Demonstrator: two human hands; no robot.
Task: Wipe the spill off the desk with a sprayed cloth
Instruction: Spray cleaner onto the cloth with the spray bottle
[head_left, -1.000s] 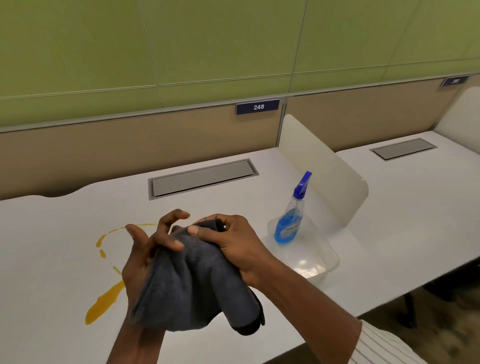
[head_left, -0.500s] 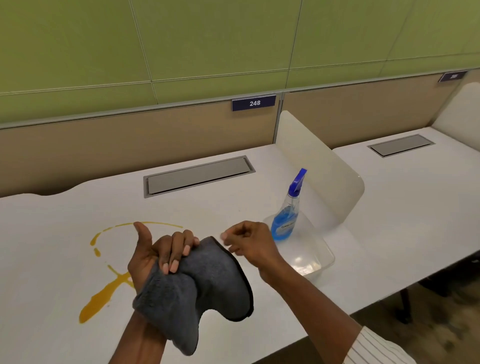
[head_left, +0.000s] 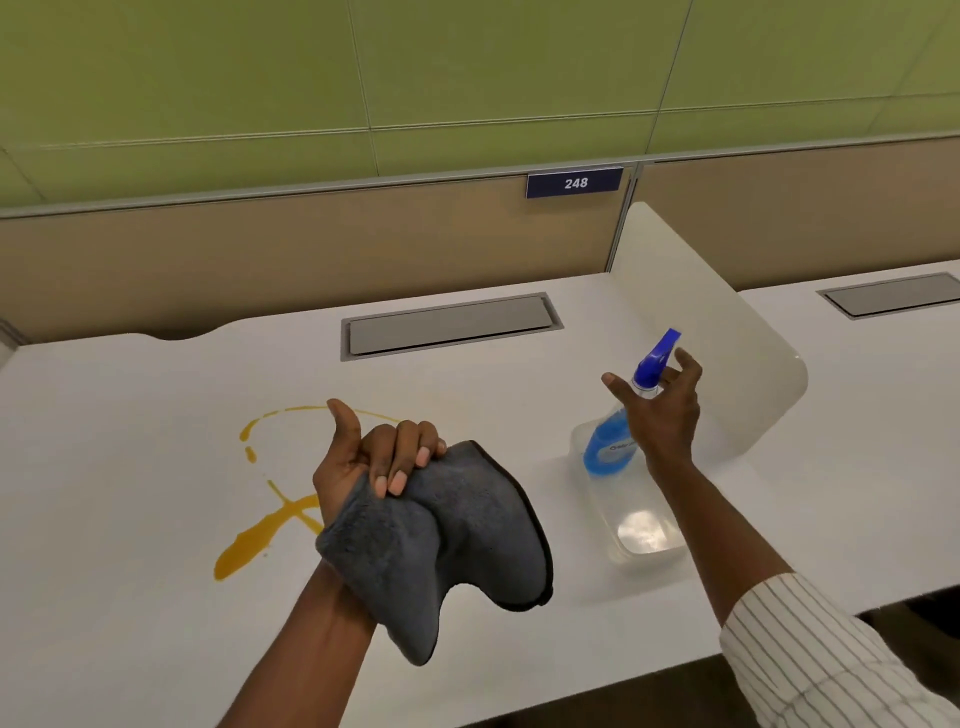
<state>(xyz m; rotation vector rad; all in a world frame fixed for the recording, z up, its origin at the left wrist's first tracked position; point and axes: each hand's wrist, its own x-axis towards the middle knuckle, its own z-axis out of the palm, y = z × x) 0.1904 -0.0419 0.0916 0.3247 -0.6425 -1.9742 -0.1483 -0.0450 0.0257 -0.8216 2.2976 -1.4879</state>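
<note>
left hand (head_left: 363, 462) clenches cloth (head_left: 447, 540) | right hand (head_left: 660, 410) spread, hiding bottle (head_left: 608, 441) neck

We let go of the cloth (head_left: 441, 540) with our right hand (head_left: 660, 410) and reached over to the spray bottle (head_left: 618, 431).
</note>
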